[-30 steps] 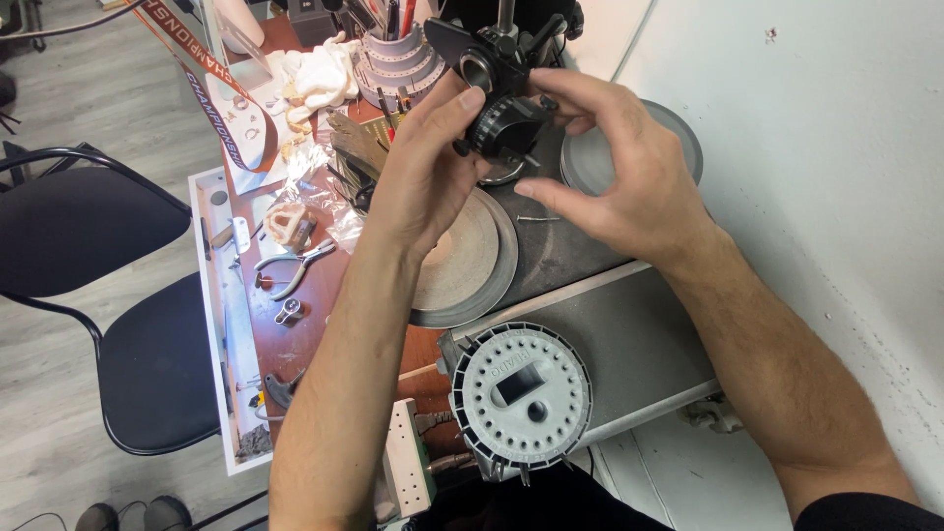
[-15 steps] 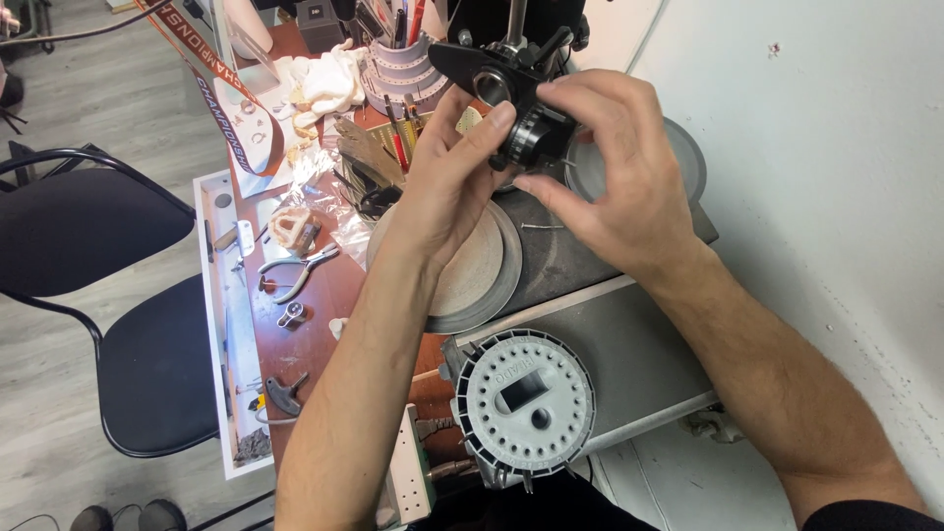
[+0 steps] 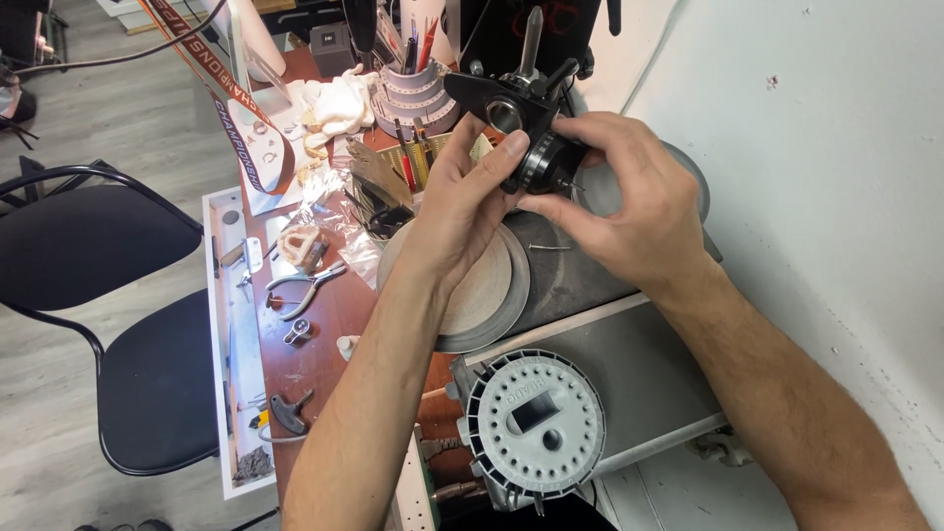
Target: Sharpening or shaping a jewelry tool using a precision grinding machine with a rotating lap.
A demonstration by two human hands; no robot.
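**Both hands on a drill chuck above the bench**

Underfoot, grey plank floor [image 3: 59, 128] along the left, with a black chair [image 3: 118, 324] pulled close to the bench edge. To the right, a white wall [image 3: 836, 197], scuffed low down.

Across the middle, a reddish-brown workbench [image 3: 320, 344], crowded. On it, a grey machine base [image 3: 629, 383] lying aslant, carrying a round tan disc [image 3: 487, 290] with a metal rim and, nearer the camera, a pale grey round drum [image 3: 536, 428] ringed with small holes. Behind those, a black drill stand [image 3: 511, 49] rising out of view at the top edge.

At that stand, a dark cylindrical drill chuck [image 3: 539, 162], with a thin bit poking out toward the right. Left hand [image 3: 462, 202] raised from below, fingers curled against the chuck's left side, thumb up along it. Right hand [image 3: 629, 202] reaching in from the right, fingers and thumb pinched round the chuck's knurled collar. Both grasping the chuck.

Further left, a white tray [image 3: 231, 393] at the bench edge, a red-and-white printed strap [image 3: 221, 108] draped over it, crumpled clear plastic [image 3: 329, 202], a heap of whitish cloth [image 3: 334, 103].

Smaller still: a stepped grey tool holder [image 3: 413, 98] full of pens and burs, small pliers [image 3: 305, 290], a black-handled key [image 3: 287, 413], a thin loose pin [image 3: 551, 247] on the machine base.
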